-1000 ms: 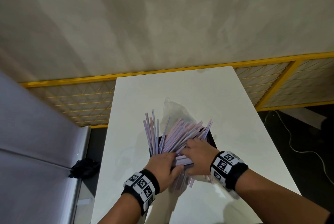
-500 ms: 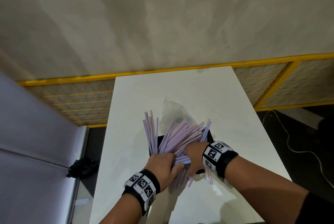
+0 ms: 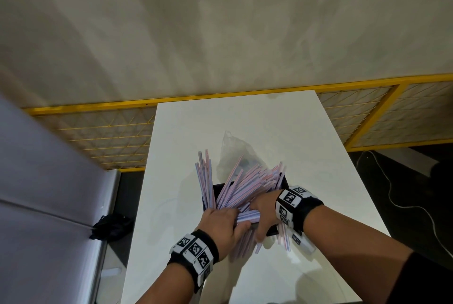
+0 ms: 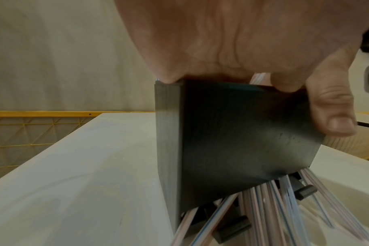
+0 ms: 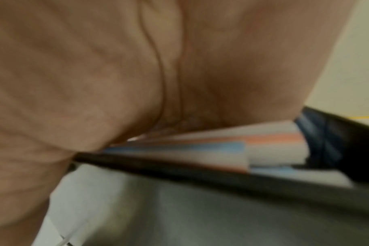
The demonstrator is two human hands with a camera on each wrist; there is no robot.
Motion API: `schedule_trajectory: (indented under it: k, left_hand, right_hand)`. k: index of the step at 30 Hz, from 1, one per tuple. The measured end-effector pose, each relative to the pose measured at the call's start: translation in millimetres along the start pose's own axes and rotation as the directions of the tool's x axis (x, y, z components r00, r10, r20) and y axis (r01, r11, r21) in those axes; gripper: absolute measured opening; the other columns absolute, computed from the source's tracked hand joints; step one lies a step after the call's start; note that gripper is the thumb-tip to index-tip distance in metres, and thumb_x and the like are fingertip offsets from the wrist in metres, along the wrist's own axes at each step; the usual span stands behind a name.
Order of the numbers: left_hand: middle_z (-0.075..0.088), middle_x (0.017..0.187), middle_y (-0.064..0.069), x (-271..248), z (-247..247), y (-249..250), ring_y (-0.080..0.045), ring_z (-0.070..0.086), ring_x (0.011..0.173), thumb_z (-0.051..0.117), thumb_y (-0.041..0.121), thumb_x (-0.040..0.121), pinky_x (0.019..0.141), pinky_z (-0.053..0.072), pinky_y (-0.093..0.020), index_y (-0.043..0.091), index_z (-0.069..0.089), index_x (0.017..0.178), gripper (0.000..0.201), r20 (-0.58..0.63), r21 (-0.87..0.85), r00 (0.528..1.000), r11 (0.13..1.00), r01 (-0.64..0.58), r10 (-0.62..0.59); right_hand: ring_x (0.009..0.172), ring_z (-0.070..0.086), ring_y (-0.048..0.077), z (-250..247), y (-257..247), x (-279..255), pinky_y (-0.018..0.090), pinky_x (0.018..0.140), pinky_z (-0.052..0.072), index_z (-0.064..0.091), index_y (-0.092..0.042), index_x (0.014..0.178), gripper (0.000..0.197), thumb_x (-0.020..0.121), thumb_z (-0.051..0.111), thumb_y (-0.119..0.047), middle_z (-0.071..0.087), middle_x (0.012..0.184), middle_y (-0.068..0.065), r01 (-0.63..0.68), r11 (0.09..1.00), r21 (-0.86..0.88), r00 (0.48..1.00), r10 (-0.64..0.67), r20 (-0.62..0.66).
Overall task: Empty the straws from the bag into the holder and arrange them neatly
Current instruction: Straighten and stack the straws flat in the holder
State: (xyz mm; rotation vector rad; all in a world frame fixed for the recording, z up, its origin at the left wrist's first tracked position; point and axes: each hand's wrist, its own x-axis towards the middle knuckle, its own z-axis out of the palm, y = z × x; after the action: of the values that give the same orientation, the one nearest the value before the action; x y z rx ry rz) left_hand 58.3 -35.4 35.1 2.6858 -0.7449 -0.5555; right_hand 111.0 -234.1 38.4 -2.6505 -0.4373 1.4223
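A: Nearest first. Loose straws (image 3: 284, 237) are seen on the table (image 3: 171, 205) at the near side of the holder (image 4: 232, 141), some wedged under its base in the left wrist view, so the holder is tipped and not sitting flat.

B: Hands?

A: The left hand (image 3: 220, 222) is laid over the holder's near rim, thumb down one outer wall, fingers curled over the top edge onto the straws inside. The right hand (image 3: 263, 215) is pressed onto a slanted bundle at the rim; whether its fingers are wrapped round that bundle cannot be told, since the right wrist view is blurred and filled by the palm.

B: Progress?

A: Emptying is judged done: the bag (image 3: 232, 154) is seen lying slack beyond the holder, apparently empty. Arranging is not done. Most straws are leaned in a fan toward the far right, one clump is stood upright at the far left corner, and the strays on the table remain to be collected.

B: Materials?

A: Straws: thin, straight, white with red and blue stripes, light. Holder: black, square-walled, matte, rigid. Bag: clear crinkled film. Table: white, smooth, slightly glossy. Farthest back, a yellow-framed mesh panel (image 3: 98, 137) and a pale wall are noted.
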Motion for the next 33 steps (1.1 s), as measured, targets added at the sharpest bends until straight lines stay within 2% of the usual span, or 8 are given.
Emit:
schedule_trajectory:
  k: [5,10,14,18,20,23,28,33]
  left_hand:
    - [0.066,0.109,0.01,0,0,-2,-0.013,0.059,0.105,0.029,0.066,0.097,0.097,0.031,-0.03,0.032,0.055,0.115,0.046,-0.017,-0.027,1.0,0.999,-0.018,0.018]
    - [0.065,0.109,0.005,2,-2,-1,-0.018,0.058,0.106,0.038,0.06,0.1,0.096,0.035,-0.032,0.029,0.058,0.116,0.04,-0.019,-0.074,1.0,0.997,-0.002,0.0]
    - [0.063,0.117,0.0,2,-5,-4,-0.02,0.059,0.108,0.049,0.053,0.099,0.096,0.044,-0.033,0.024,0.059,0.127,0.042,-0.023,-0.16,1.0,0.987,0.012,-0.016]
    - [0.057,0.122,0.005,0,-5,-8,-0.012,0.055,0.114,0.057,0.051,0.094,0.101,0.044,-0.029,0.025,0.054,0.135,0.048,-0.083,-0.266,0.996,0.964,-0.002,-0.02]
    - [0.056,0.119,0.007,0,-5,-9,-0.01,0.054,0.112,0.058,0.052,0.093,0.099,0.045,-0.028,0.026,0.056,0.134,0.048,-0.121,-0.258,0.993,0.966,-0.019,-0.012]
    - [0.06,0.115,0.01,-1,-3,-9,-0.008,0.057,0.109,0.055,0.053,0.095,0.097,0.047,-0.028,0.029,0.059,0.126,0.04,-0.11,-0.238,0.994,0.971,-0.028,0.002]
    - [0.067,0.117,0.012,-1,0,-5,-0.008,0.061,0.109,0.046,0.057,0.098,0.095,0.048,-0.026,0.031,0.06,0.122,0.038,-0.074,-0.177,0.997,0.984,-0.023,0.01]
    - [0.066,0.123,0.011,0,0,-1,-0.01,0.06,0.112,0.045,0.053,0.1,0.095,0.047,-0.025,0.03,0.059,0.128,0.039,-0.049,-0.163,0.999,0.986,-0.019,0.011]
  right_hand:
    - [0.085,0.071,0.015,-4,0,-4,0.038,0.087,0.061,0.071,-0.039,0.101,0.076,0.038,0.079,-0.08,0.075,0.093,-0.011,0.028,0.998,0.051,1.0,-0.027,-0.009]
    - [0.085,0.064,0.017,-3,-4,-22,0.034,0.076,0.057,0.063,-0.029,0.112,0.063,0.062,0.082,-0.062,0.068,0.098,-0.005,0.085,0.996,-0.001,0.983,-0.085,-0.163]
    - [0.102,0.059,0.024,-5,-4,-46,0.037,0.086,0.049,0.056,-0.026,0.127,0.062,0.077,0.074,-0.058,0.061,0.116,-0.001,0.09,0.978,-0.19,0.917,-0.156,-0.368]
    - [0.114,0.054,0.022,12,1,-67,0.04,0.094,0.044,0.052,-0.028,0.131,0.057,0.086,0.059,-0.061,0.054,0.127,-0.004,0.087,0.972,-0.22,0.847,-0.188,-0.498]
    - [0.112,0.053,0.022,24,2,-69,0.038,0.089,0.039,0.055,-0.027,0.124,0.046,0.087,0.06,-0.054,0.054,0.124,-0.004,0.096,0.978,-0.186,0.846,-0.179,-0.502]
    - [0.113,0.056,0.025,41,2,-65,0.039,0.094,0.042,0.058,-0.026,0.116,0.038,0.087,0.058,-0.051,0.061,0.12,-0.002,0.095,0.981,-0.166,0.872,-0.163,-0.462]
    - [0.12,0.054,0.027,54,3,-49,0.041,0.103,0.043,0.05,-0.028,0.135,0.056,0.086,0.06,-0.054,0.059,0.134,-0.001,0.084,0.984,-0.158,0.882,-0.147,-0.448]
    - [0.124,0.051,0.03,50,2,-32,0.043,0.105,0.043,0.05,-0.029,0.134,0.061,0.08,0.068,-0.052,0.062,0.134,-0.001,0.045,0.988,-0.146,0.908,-0.101,-0.407]
